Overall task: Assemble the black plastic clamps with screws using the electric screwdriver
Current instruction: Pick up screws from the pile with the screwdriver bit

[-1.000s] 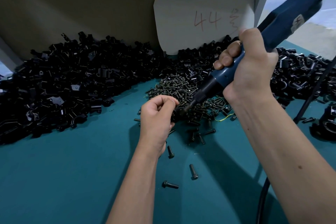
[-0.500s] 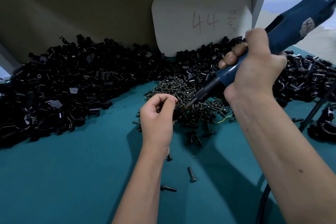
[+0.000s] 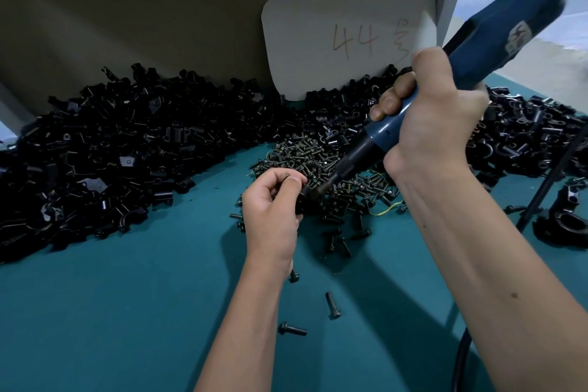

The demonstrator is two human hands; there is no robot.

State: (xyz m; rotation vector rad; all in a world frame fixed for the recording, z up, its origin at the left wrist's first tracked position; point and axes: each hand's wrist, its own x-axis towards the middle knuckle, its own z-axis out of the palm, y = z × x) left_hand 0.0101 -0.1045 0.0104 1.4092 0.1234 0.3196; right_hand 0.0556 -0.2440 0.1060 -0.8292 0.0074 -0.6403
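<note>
Little has shifted: the right hand (image 3: 426, 124) still grips the screwdriver (image 3: 471, 51), its tip at the clamp (image 3: 302, 200) pinched by the left hand (image 3: 270, 200), mid-frame; driving continues.

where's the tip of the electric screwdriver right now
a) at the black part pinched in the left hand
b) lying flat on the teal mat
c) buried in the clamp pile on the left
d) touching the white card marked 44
a: the electric screwdriver, gripped by the right hand, slants down so its tip meets the black clamp pinched in the left hand, just in front of the screw pile.
</note>
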